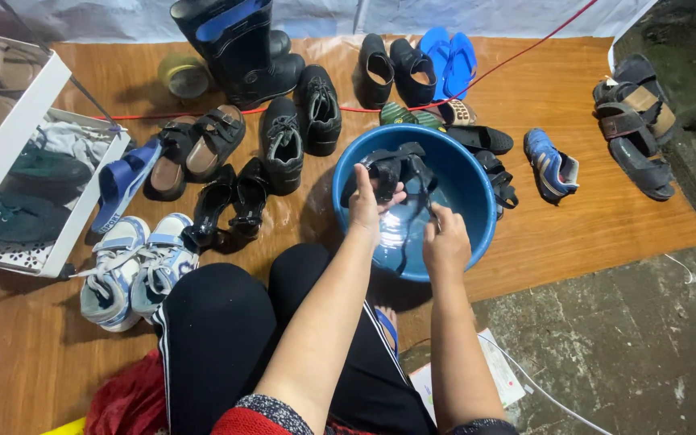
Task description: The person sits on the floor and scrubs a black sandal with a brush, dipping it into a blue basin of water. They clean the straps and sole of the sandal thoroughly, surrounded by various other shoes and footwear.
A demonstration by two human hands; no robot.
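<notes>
A blue plastic basin [477, 211] with water in it stands on the wood-patterned mat in front of my knees. My left hand [366, 203] grips a black strappy sandal [396, 167] and holds it over the basin. My right hand [445, 240] is closed over the basin just right of it, holding a dark strap that hangs from the sandal; whether it also holds a small tool is hidden.
Many shoes lie around the basin: black shoes [300, 129], black boots [239, 48], white-blue sneakers [134, 270], blue flip-flops [449, 52], a blue sport shoe [552, 163], brown sandals [636, 125]. A white shoe rack [22, 129] stands left. Bare concrete lies right.
</notes>
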